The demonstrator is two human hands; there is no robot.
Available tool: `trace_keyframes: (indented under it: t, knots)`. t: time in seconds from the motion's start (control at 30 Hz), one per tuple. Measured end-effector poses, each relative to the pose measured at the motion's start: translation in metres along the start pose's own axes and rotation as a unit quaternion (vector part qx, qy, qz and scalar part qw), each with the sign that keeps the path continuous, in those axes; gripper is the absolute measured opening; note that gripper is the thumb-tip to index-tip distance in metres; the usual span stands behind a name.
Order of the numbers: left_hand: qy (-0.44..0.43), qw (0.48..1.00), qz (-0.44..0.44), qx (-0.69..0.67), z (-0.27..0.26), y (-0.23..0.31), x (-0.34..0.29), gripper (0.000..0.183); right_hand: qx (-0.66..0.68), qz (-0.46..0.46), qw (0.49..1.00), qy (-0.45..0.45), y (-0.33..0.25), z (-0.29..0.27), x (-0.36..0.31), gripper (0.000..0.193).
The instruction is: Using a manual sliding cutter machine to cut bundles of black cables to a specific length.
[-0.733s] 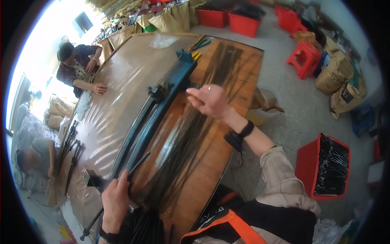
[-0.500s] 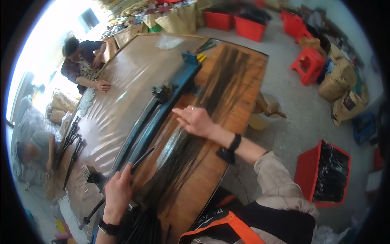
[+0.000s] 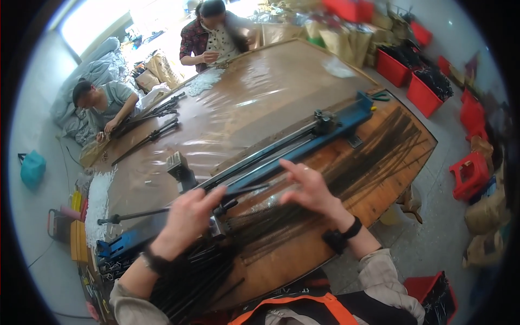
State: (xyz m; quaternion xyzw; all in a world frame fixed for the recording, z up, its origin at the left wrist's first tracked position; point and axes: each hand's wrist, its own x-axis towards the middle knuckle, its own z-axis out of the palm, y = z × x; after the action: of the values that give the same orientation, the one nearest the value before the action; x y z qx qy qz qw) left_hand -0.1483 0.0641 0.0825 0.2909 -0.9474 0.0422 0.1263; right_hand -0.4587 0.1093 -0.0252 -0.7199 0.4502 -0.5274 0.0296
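Over the wooden tabletop (image 3: 292,257), the left hand (image 3: 188,219) grips a dark rod (image 3: 249,189) (the right hand (image 3: 310,189) open nearby).

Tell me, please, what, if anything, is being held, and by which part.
The left hand grips a dark rod behind its protruding end; how much lies hidden cannot be told. The right hand appears to hold nothing.

The worktop (image 3: 281,265) carries a blue rail fixture (image 3: 349,117) extending to 2 o'clock, a green-handled tool (image 3: 381,96) beside it, dark strips (image 3: 374,151) at 3, black assemblies (image 3: 146,142) at 10, and white pieces (image 3: 203,81) at 11.
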Motion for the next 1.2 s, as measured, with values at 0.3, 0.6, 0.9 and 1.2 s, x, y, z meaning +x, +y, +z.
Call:
trace_keyframes:
  t: [0.3,0.6,0.9,1.2]
  knots:
    - [0.057,0.997,-0.032,0.040,-0.021,-0.018,-0.036,0.048,0.002,-0.075,0.997,0.003,-0.014,0.012,0.023,0.033]
    - [0.181,0.967,-0.174,0.039,-0.055,-0.060,-0.105,0.031,-0.050,-0.052,0.997,0.041,-0.006,0.046,0.023,0.021]
    - [0.221,0.927,-0.296,0.069,-0.099,-0.088,-0.162,0.023,0.206,0.126,0.951,-0.194,-0.052,0.161,0.109,0.017]
    - [0.187,0.909,-0.370,0.049,-0.080,-0.085,-0.248,0.024,0.152,-0.120,0.962,-0.191,-0.067,0.227,0.129,0.012]
